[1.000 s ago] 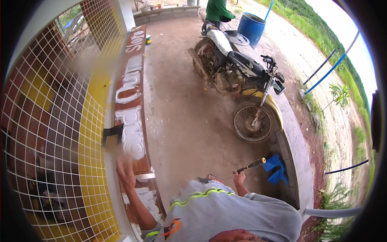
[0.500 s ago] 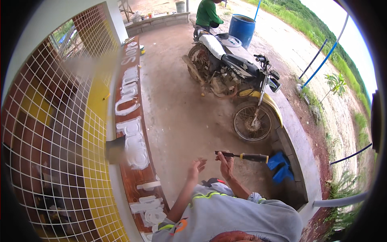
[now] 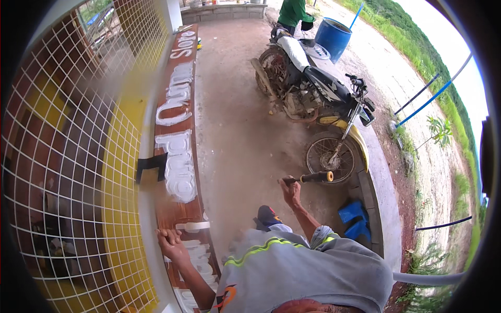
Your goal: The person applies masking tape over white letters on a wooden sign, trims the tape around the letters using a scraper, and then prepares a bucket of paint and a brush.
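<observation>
A long brown wooden signboard [image 3: 203, 209] with large white letters runs along the wall on my left. Over its near part is my left hand [image 3: 174, 247], fingers curled in at the board's left edge. Whatever they may hold is hidden. My right hand [image 3: 292, 192] is out in front, right of the middle, away from the board. It grips a chisel [image 3: 314, 177] by its dark blade end; the black handle with a yellow-orange butt points right, toward the motorcycle's front wheel.
A dusty motorcycle [image 3: 313, 86] stands ahead right, by a low block edge. Blue plastic pieces [image 3: 356, 219] lie near that edge. White wire mesh [image 3: 78, 172] covers the left side. Farther off are a blue barrel [image 3: 334, 39] and a person in green [image 3: 295, 13].
My left hand has moved left and nearer, from the open floor to the board. My right hand has risen slightly away from me, swinging the chisel's handle upward. The view has shifted.
</observation>
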Demonstrator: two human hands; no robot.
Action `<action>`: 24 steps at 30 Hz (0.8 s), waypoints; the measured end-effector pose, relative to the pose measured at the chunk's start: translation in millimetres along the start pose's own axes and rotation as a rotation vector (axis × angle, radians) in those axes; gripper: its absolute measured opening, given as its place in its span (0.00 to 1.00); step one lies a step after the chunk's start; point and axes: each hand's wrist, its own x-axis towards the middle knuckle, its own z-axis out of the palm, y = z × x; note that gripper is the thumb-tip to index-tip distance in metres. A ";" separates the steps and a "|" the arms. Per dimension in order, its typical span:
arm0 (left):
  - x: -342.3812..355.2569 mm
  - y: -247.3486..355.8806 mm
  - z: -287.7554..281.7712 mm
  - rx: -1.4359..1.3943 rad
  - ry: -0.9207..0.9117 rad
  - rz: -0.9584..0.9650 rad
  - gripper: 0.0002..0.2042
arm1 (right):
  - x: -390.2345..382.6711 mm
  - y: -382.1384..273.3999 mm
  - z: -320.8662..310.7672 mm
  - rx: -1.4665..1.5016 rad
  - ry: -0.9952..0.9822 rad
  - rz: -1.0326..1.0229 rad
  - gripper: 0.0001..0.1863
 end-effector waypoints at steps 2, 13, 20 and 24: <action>-10.1 5.9 -22.8 -0.015 0.190 0.001 0.15 | -11.8 16.0 15.2 -0.036 -0.048 0.025 0.11; 11.0 -59.2 75.7 0.232 0.137 -0.157 0.10 | 169.4 -160.9 50.6 0.289 -0.007 -0.386 0.04; 60.8 -79.0 127.6 0.533 -0.343 -0.233 0.16 | 187.2 110.5 129.0 0.066 -0.047 0.022 0.16; 38.4 -108.9 95.8 0.636 -0.265 -0.339 0.14 | 113.5 169.2 28.2 -0.363 -0.246 0.453 0.17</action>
